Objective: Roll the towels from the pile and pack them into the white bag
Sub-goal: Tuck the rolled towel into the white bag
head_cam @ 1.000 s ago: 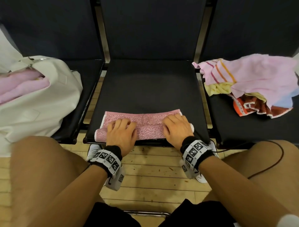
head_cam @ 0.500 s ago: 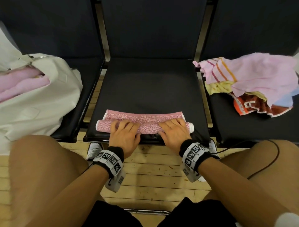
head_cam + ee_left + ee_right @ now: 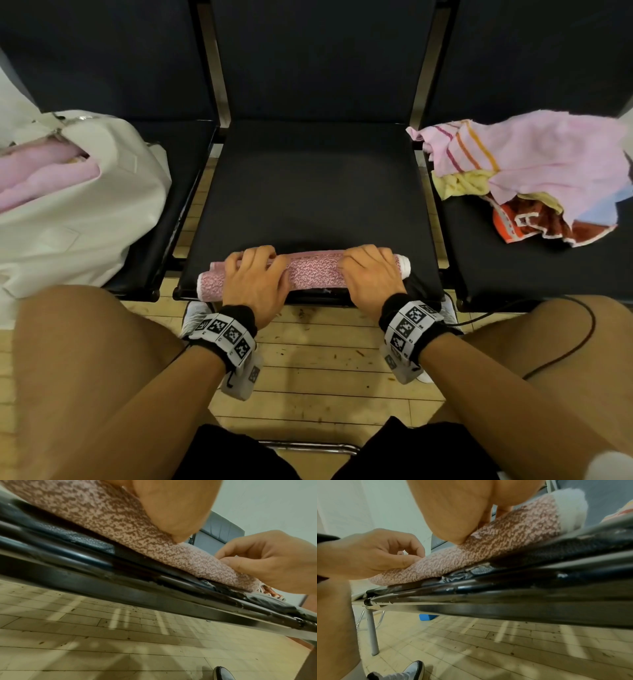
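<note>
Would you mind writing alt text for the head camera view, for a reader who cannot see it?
Both hands, left hand and right hand, grip a rolled pink speckled towel at the front edge of a black middle seat. A white bag holding pink towels sits on the seat to the left; a loose towel pile lies on the seat to the right.

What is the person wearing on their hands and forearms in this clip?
Both hands are bare, forearms unsleeved. The left wrist and right wrist each carry a black band wrapped in white panels printed with black square tags, with a grey camera housing slung beneath.
</note>
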`<state>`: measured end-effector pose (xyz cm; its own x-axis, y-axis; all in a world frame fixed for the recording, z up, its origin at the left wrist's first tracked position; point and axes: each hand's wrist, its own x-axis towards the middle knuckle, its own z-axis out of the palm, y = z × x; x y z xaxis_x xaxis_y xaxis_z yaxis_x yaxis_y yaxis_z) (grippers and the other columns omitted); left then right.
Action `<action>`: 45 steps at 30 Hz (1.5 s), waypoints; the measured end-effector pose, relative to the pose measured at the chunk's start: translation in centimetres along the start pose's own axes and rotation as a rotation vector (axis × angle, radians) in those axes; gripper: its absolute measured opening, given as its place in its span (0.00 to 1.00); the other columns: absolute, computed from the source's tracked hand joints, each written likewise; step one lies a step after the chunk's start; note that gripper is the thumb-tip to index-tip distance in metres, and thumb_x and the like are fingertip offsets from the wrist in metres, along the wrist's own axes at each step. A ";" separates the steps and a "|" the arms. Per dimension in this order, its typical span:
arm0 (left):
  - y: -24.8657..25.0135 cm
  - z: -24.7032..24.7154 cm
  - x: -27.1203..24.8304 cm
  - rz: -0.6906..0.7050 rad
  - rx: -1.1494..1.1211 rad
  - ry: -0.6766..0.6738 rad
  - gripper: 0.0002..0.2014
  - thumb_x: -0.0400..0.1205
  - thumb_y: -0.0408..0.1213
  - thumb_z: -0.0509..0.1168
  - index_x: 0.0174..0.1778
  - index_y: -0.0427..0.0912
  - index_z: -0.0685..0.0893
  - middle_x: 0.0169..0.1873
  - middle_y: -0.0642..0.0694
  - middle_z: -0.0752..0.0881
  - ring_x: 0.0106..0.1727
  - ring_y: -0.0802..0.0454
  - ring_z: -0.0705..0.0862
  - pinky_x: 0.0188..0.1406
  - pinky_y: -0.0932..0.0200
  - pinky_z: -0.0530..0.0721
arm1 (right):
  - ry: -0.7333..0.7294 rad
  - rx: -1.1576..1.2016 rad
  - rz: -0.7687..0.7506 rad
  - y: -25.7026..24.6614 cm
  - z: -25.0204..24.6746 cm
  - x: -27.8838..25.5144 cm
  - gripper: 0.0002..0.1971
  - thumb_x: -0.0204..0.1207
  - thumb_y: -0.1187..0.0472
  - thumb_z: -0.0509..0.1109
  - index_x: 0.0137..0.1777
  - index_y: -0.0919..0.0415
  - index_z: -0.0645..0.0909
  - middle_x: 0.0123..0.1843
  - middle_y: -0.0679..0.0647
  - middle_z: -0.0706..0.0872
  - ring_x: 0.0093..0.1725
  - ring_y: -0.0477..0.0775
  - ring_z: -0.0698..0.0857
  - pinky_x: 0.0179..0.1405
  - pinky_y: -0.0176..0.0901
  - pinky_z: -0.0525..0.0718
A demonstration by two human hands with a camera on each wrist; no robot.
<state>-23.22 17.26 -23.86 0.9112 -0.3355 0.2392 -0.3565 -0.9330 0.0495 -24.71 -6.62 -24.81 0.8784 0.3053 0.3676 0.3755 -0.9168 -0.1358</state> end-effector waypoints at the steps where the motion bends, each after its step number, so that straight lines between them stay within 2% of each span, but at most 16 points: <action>1: 0.0 0.0 0.1 0.012 0.029 -0.011 0.10 0.77 0.44 0.71 0.54 0.52 0.84 0.53 0.49 0.82 0.52 0.47 0.78 0.58 0.45 0.69 | -0.009 -0.004 -0.016 0.0 0.1 -0.1 0.08 0.77 0.63 0.67 0.52 0.56 0.86 0.55 0.49 0.86 0.54 0.56 0.81 0.54 0.51 0.74; 3: 0.0 0.0 0.2 0.029 0.080 -0.089 0.17 0.70 0.43 0.77 0.54 0.53 0.83 0.52 0.52 0.82 0.51 0.47 0.78 0.54 0.48 0.68 | -0.048 0.009 0.016 -0.3 0.1 -0.3 0.15 0.78 0.57 0.60 0.56 0.56 0.86 0.57 0.49 0.87 0.56 0.55 0.82 0.58 0.51 0.74; 5: -0.1 -0.1 0.2 0.020 0.110 -0.147 0.22 0.69 0.47 0.79 0.58 0.54 0.83 0.56 0.54 0.83 0.55 0.48 0.77 0.56 0.49 0.68 | -0.135 0.022 0.081 -0.6 -0.3 -0.4 0.20 0.79 0.48 0.59 0.62 0.56 0.85 0.61 0.49 0.87 0.61 0.53 0.81 0.66 0.52 0.73; 8: 0.2 0.2 -0.3 -0.041 0.052 -0.146 0.22 0.83 0.58 0.61 0.69 0.52 0.80 0.65 0.52 0.83 0.69 0.47 0.76 0.72 0.41 0.64 | -0.221 -0.004 0.112 -0.6 -0.1 -0.5 0.25 0.78 0.41 0.62 0.68 0.55 0.81 0.65 0.50 0.85 0.65 0.54 0.80 0.74 0.56 0.71; 11: 0.0 0.6 -0.4 -0.045 0.067 -0.196 0.28 0.83 0.64 0.53 0.75 0.53 0.74 0.69 0.51 0.81 0.73 0.46 0.75 0.80 0.35 0.56 | -0.249 -0.021 0.127 -0.4 -0.1 -0.2 0.28 0.79 0.39 0.52 0.67 0.54 0.81 0.62 0.49 0.86 0.62 0.54 0.82 0.74 0.56 0.71; 15: -0.9 0.6 0.0 -0.004 0.053 -0.160 0.27 0.82 0.65 0.50 0.68 0.53 0.78 0.56 0.50 0.85 0.59 0.46 0.80 0.69 0.41 0.70 | -0.313 -0.046 0.108 -0.1 -0.8 0.2 0.24 0.84 0.39 0.49 0.65 0.52 0.78 0.55 0.48 0.86 0.55 0.53 0.82 0.63 0.51 0.73; 18: -1.3 0.5 0.6 0.011 0.052 -0.178 0.32 0.79 0.69 0.46 0.67 0.53 0.78 0.54 0.51 0.85 0.56 0.47 0.81 0.60 0.45 0.73 | -0.315 -0.027 0.125 0.0 -1.0 0.3 0.22 0.83 0.39 0.50 0.65 0.50 0.76 0.54 0.48 0.85 0.53 0.53 0.81 0.58 0.51 0.75; 20: -1.7 0.8 0.9 0.010 0.040 -0.198 0.35 0.77 0.71 0.46 0.70 0.53 0.77 0.57 0.51 0.84 0.58 0.47 0.80 0.60 0.46 0.74 | -0.308 -0.026 0.139 0.1 -0.7 0.1 0.24 0.81 0.37 0.52 0.67 0.50 0.75 0.58 0.49 0.84 0.55 0.54 0.81 0.58 0.52 0.76; 23: -2.2 1.3 0.9 0.017 0.025 -0.220 0.37 0.75 0.72 0.51 0.75 0.54 0.73 0.67 0.50 0.81 0.66 0.47 0.79 0.67 0.44 0.72 | -0.316 -0.071 0.116 0.3 -0.1 -0.6 0.29 0.77 0.35 0.57 0.72 0.51 0.73 0.67 0.51 0.82 0.66 0.57 0.79 0.69 0.57 0.73; 25: -2.3 1.6 0.8 0.016 0.020 -0.219 0.37 0.75 0.71 0.53 0.76 0.55 0.72 0.67 0.51 0.82 0.67 0.47 0.80 0.73 0.42 0.69 | -0.319 -0.078 0.117 0.3 0.1 -0.8 0.29 0.77 0.35 0.58 0.72 0.50 0.72 0.65 0.50 0.83 0.66 0.56 0.80 0.74 0.59 0.70; 27: -2.3 1.6 0.6 0.027 0.015 -0.206 0.35 0.76 0.70 0.54 0.75 0.53 0.73 0.62 0.51 0.83 0.63 0.47 0.81 0.73 0.41 0.69 | -0.302 -0.096 0.110 0.2 0.1 -0.9 0.26 0.79 0.37 0.59 0.71 0.50 0.73 0.59 0.50 0.84 0.59 0.56 0.82 0.70 0.57 0.72; 31: -2.4 1.6 0.2 0.058 0.039 -0.184 0.33 0.76 0.69 0.55 0.71 0.52 0.75 0.53 0.51 0.83 0.54 0.47 0.80 0.63 0.44 0.74 | -0.260 -0.136 0.107 -0.1 0.2 -1.2 0.23 0.78 0.39 0.64 0.68 0.50 0.75 0.53 0.49 0.83 0.51 0.54 0.81 0.60 0.54 0.77; 34: -2.1 1.6 0.0 0.057 0.046 -0.170 0.32 0.75 0.72 0.55 0.67 0.53 0.76 0.49 0.51 0.82 0.51 0.48 0.79 0.59 0.45 0.74 | -0.248 -0.143 0.096 -0.3 0.2 -1.3 0.23 0.77 0.41 0.66 0.68 0.50 0.76 0.51 0.49 0.83 0.49 0.54 0.81 0.57 0.53 0.78; 39: -2.2 0.6 -0.1 0.046 0.037 -0.155 0.37 0.75 0.78 0.47 0.64 0.54 0.80 0.46 0.50 0.81 0.49 0.48 0.78 0.54 0.46 0.74 | -0.271 -0.119 0.089 -0.7 -0.5 -1.0 0.22 0.79 0.40 0.63 0.68 0.51 0.77 0.50 0.50 0.83 0.48 0.55 0.81 0.55 0.53 0.78; 42: -2.9 -0.8 0.2 0.047 0.015 -0.122 0.40 0.76 0.78 0.40 0.62 0.52 0.82 0.45 0.48 0.81 0.47 0.46 0.78 0.51 0.45 0.74 | -0.274 -0.078 0.062 -1.1 -1.4 0.1 0.25 0.79 0.38 0.56 0.66 0.52 0.79 0.48 0.50 0.83 0.46 0.55 0.81 0.53 0.54 0.76; 45: -4.2 -2.8 0.8 0.019 0.021 -0.100 0.39 0.77 0.76 0.41 0.63 0.53 0.82 0.46 0.48 0.81 0.49 0.45 0.79 0.53 0.45 0.73 | -0.229 -0.042 0.015 -1.8 -3.0 2.2 0.24 0.78 0.37 0.58 0.66 0.51 0.77 0.49 0.48 0.81 0.47 0.54 0.79 0.54 0.53 0.73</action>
<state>-21.57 21.29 -21.14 0.9207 -0.3636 0.1416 -0.3705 -0.9285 0.0254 -24.37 -5.10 -20.98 0.9299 0.3373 0.1464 0.3532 -0.9302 -0.0999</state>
